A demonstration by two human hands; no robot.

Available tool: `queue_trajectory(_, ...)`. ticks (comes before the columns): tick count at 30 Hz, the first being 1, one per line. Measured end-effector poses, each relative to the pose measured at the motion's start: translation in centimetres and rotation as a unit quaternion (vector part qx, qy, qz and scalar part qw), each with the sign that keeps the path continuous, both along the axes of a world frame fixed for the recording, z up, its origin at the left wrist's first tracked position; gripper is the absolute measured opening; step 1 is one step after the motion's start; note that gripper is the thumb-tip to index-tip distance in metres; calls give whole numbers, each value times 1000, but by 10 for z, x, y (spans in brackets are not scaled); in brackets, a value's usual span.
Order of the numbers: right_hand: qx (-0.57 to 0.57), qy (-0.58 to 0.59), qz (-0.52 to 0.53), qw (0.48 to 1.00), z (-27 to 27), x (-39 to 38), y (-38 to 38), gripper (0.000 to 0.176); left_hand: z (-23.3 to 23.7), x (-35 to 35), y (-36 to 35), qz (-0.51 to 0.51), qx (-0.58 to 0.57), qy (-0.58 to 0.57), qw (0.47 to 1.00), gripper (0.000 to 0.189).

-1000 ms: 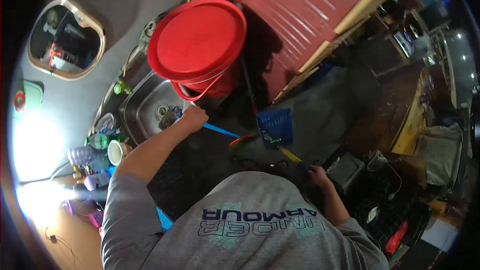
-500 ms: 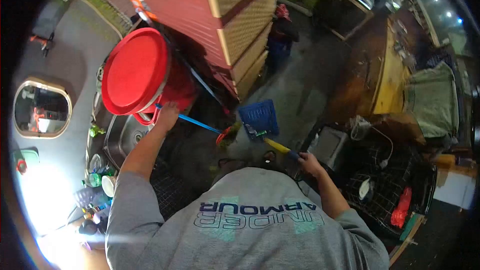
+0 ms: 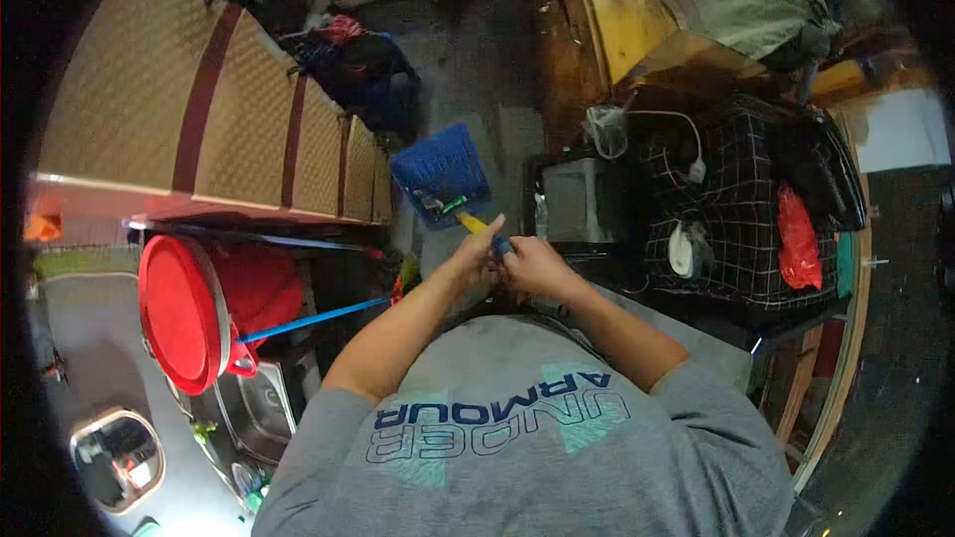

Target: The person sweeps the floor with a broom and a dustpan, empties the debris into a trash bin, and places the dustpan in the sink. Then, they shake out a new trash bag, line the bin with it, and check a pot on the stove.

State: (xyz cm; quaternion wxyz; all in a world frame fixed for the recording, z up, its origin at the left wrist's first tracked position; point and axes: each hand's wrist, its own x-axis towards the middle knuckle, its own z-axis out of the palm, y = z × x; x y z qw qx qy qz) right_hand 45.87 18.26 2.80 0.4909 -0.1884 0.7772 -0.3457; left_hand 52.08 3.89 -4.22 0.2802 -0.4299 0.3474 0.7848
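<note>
A blue dustpan [image 3: 436, 167] with a yellow and dark blue handle is held out in front of my body, with some small bits of rubbish, one of them green, near its handle end. My left hand [image 3: 477, 257] closes around the handle near its yellow part. Just beside it, my right hand [image 3: 542, 267] grips the dark blue end. The blue stick of a broom [image 3: 323, 318] leans against a red lidded bucket [image 3: 179, 313], apart from both hands. Its orange head is partly hidden behind my left forearm.
Tall woven-front drawers [image 3: 249, 109] stand on the left, above a steel sink [image 3: 261, 403]. To the right are a grey bin [image 3: 575, 201], a black checked cloth [image 3: 726, 239] and a red plastic bag [image 3: 796, 239]. A wooden bench [image 3: 622, 15] stands farther back.
My left hand has let go of the broom, which now leans by the red bucket, and has joined my right hand on the dustpan handle. The view has turned to the right.
</note>
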Motion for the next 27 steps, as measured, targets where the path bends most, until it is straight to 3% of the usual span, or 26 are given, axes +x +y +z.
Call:
queue_trajectory(1, -26, 76, 19, 997, -13, 4, 2, 29, 1, -5, -3, -29, -97, -18, 995, 38)
queue_trajectory(2, -51, 150, 36, 987, -26, 8, 5, 29, -19, -3, 0, 28, -119, 21, 992, 34)
queue_trajectory(3, -52, 146, 24, 988, -18, 10, 6, 29, -19, -2, -2, 15, -122, 17, 992, 34)
queue_trajectory(5, -108, -55, -8, 993, 10, 13, 11, 38, -15, 1, -8, 3, -216, 18, 976, 27)
queue_trajectory(6, -170, -204, -57, 962, 5, 14, 19, 49, -13, 1, -7, -7, -218, 18, 976, 27)
queue_trajectory(7, -174, -204, -65, 961, -8, 7, 26, 49, -12, 5, -7, 19, -255, 18, 967, 23)
queue_trajectory(9, -90, -295, -83, 948, -59, -12, 50, 60, -16, 18, -12, 42, -294, 18, 955, 20)
queue_trajectory(11, -6, -256, -142, 956, -158, -25, 87, 62, -31, 37, -25, 115, -243, 30, 963, 14)
queue_trajectory(13, 120, -276, -327, 896, -209, -33, 118, 68, 3, 48, -32, 91, -243, 16, 966, 13)
queue_trajectory(14, 119, -282, -325, 895, -223, -35, 125, 68, 15, 54, -35, 71, -238, 5, 969, 12)
queue_trajectory(16, 117, -278, -546, 781, -255, -37, 135, 70, 14, 76, -50, 44, -251, 4, 967, 14)
queue_trajectory(17, 118, -284, -545, 780, -280, -42, 136, 70, 12, 84, -54, 17, -259, 7, 966, 17)
queue_trajectory(18, 99, -268, -607, 741, -330, -45, 137, 73, 32, 82, -51, -3, -279, -18, 960, 22)
queue_trajectory(20, 17, -252, -699, 669, -284, -50, 119, 77, 33, 98, -58, -20, -294, -22, 955, 24)
queue_trajectory(23, 50, -244, -707, 662, -316, -51, 112, 77, 40, 113, -61, -39, -312, -44, 948, 26)
queue_trajectory(25, 83, -208, -726, 651, -289, -47, 100, 74, 37, 124, -66, -50, -327, -39, 943, 26)
queue_trajectory(27, 114, -175, -747, 631, -290, -47, 97, 58, 40, 130, -65, -37, -320, -40, 946, 25)
